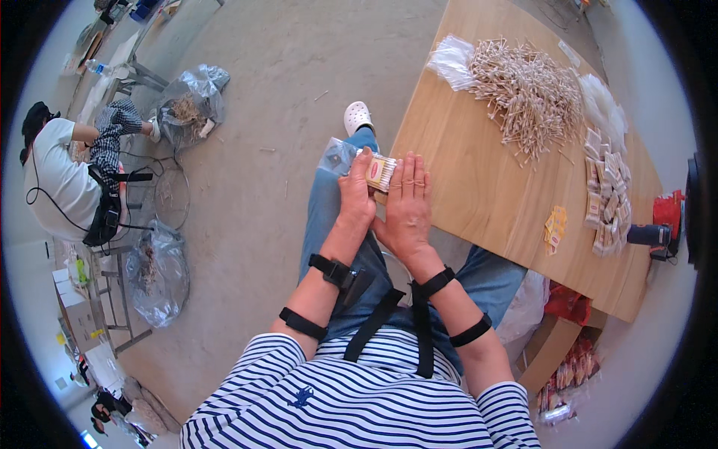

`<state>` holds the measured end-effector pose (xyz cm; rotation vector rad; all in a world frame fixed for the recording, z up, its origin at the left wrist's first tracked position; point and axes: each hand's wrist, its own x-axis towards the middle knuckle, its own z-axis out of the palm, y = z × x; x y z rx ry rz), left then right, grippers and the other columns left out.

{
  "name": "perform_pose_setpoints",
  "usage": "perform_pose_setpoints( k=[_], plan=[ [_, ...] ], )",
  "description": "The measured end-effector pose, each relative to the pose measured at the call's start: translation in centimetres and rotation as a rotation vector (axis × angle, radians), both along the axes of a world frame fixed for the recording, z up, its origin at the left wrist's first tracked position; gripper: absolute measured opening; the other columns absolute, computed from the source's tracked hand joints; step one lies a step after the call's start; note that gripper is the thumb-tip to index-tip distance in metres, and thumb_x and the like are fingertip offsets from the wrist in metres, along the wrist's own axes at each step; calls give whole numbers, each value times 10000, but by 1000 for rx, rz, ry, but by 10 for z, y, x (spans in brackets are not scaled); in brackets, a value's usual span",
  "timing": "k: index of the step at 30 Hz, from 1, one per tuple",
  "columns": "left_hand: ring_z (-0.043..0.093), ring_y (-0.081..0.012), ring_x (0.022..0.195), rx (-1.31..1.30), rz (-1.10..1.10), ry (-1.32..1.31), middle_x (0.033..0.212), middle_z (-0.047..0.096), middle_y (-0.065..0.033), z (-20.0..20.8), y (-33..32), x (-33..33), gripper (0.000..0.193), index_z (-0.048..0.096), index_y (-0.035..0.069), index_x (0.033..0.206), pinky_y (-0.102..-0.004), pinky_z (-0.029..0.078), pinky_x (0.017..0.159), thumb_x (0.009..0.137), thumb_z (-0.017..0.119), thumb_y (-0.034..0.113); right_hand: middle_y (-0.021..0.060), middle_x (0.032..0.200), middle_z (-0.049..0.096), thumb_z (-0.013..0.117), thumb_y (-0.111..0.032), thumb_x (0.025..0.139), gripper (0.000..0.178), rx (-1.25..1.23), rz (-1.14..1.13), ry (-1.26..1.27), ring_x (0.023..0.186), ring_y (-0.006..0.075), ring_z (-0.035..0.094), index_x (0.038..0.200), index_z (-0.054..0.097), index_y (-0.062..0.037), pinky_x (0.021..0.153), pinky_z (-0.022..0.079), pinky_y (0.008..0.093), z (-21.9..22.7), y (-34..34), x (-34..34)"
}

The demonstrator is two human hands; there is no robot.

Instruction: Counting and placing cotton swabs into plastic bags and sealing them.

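Note:
Above my lap, beside the table's near left edge, my left hand is closed around a small pack of cotton swabs. The pack carries a yellow label with a red mark, and white swab tips show in a row along its right side. A loose clear plastic bag end sticks out to the left of my fingers. My right hand is held flat, fingers straight and together, its edge up against the swab tips. The lower part of the pack is partly hidden by my hands.
On the wooden table lie a heap of loose swabs, clear bags, filled swab packs and yellow cards. An open cardboard box stands below. At left, a person sits near clear waste bags.

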<state>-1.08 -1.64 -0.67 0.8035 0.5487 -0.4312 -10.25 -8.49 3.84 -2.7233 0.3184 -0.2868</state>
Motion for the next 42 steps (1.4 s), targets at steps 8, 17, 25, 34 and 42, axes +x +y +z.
perform_pose_setpoints(
  k=[8, 17, 25, 34, 42],
  plan=[
    [657, -125, 794, 34, 49, -55, 902, 660, -11, 0, -3, -4, 216, 664, 45, 956, -307, 568, 718, 873, 780, 207, 268, 1596, 228, 767, -277, 682, 1049, 97, 0, -34, 1514, 412, 158, 1512, 237, 83, 1221, 145, 521, 5, -7, -4],
    [624, -87, 772, 107, 56, -118, 878, 660, 3, 10, -5, -5, 169, 679, 44, 904, -286, 522, 683, 868, 773, 179, 208, 1635, 153, 864, -559, 574, 1324, -115, -163, 249, 1537, 353, 91, 1542, 186, 37, 1203, 117, 594, 12, -19, -18],
    [614, -88, 758, 158, 83, -172, 885, 667, -3, 12, -8, -8, 190, 692, 21, 926, -276, 514, 676, 880, 762, 192, 214, 1630, 173, 862, -480, 611, 1260, -124, -153, 228, 1538, 354, 99, 1539, 195, 51, 1204, 90, 600, 8, -4, -11],
    [656, -111, 760, 149, 70, -211, 887, 660, 0, 7, -7, -7, 144, 652, 79, 949, -299, 569, 684, 900, 744, 179, 206, 1636, 150, 835, -452, 663, 1174, -109, -138, 242, 1540, 353, 76, 1527, 224, 57, 1208, 68, 597, 6, 6, -3],
    [666, -133, 788, 100, 40, -215, 905, 663, -11, 13, 0, -4, 185, 637, 67, 991, -314, 575, 704, 904, 740, 193, 206, 1629, 163, 832, -439, 676, 1159, -119, -146, 212, 1539, 343, 88, 1523, 220, 62, 1213, 65, 582, 2, 9, 0]
  ],
)
